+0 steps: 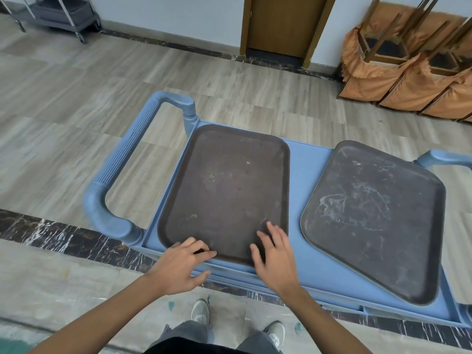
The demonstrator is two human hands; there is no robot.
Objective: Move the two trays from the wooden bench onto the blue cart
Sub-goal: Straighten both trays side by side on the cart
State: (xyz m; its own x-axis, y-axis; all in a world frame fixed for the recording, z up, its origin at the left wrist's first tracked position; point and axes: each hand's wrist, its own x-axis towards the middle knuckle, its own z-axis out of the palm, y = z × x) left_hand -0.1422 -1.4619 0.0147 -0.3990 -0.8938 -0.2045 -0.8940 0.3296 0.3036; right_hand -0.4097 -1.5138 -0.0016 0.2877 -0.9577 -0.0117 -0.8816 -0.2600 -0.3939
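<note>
Two dark brown trays lie flat on the top shelf of a blue cart (309, 190) standing on a pale tiled floor. The left tray (224, 190) sits square beside the cart's ribbed handle (127, 159); the right tray (373, 215), scuffed with pale marks, lies skewed, one corner jutting past the shelf's near edge. A person leans over the cart, both hands open and gripping nothing. The left hand (182, 267) rests its fingertips on the near rim of the left tray, thumb below the shelf edge; the right hand (275, 256) lies spread, fingers over the same tray's near right corner. Grey shoes (201, 311) show below. Upturned chairs with orange covers (408, 70) lean by the wall.
</note>
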